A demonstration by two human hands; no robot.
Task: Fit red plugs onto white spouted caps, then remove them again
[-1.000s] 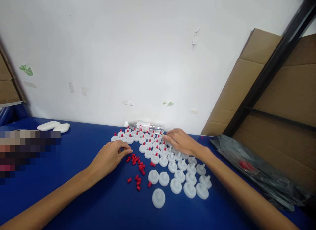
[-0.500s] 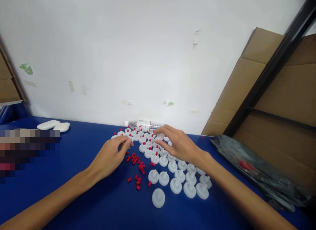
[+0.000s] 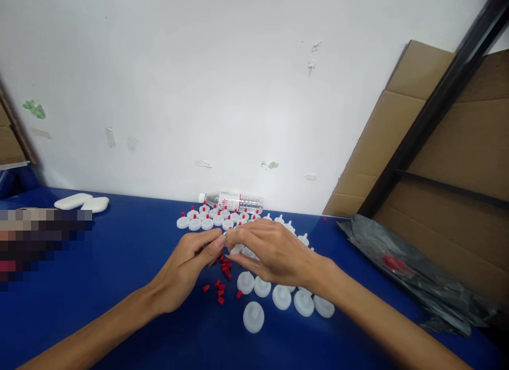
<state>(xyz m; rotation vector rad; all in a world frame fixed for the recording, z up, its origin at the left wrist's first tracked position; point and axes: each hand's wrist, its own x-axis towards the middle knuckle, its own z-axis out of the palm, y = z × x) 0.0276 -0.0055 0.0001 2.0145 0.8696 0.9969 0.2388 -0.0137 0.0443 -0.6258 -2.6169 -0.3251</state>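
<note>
My left hand [image 3: 181, 266] is closed in a pinch, thumb against index finger, above the small red caps [image 3: 226, 269]. My right hand [image 3: 272, 250] is also closed, its curled fingertips meeting those of my left hand. Whatever lies between the fingertips is hidden. Beneath and around my right hand stand white round nozzle caps [image 3: 282, 297]. Those toward the back, such as one white nozzle cap [image 3: 207, 223], wear red tips; those at the front have bare spouts. A single bare nozzle cap [image 3: 253, 317] sits nearest me.
A clear plastic bottle [image 3: 234, 201] lies along the wall behind the caps. Two white rounded objects [image 3: 95, 204] rest at left, near a pixelated patch. Grey plastic bags [image 3: 405, 274] lie at right beside cardboard [image 3: 369, 137] and a dark frame. The table [image 3: 131, 248] is blue.
My right hand has come left and toward me from over the white nozzle caps to meet my left hand. My left hand has shifted slightly right. The view has moved a little.
</note>
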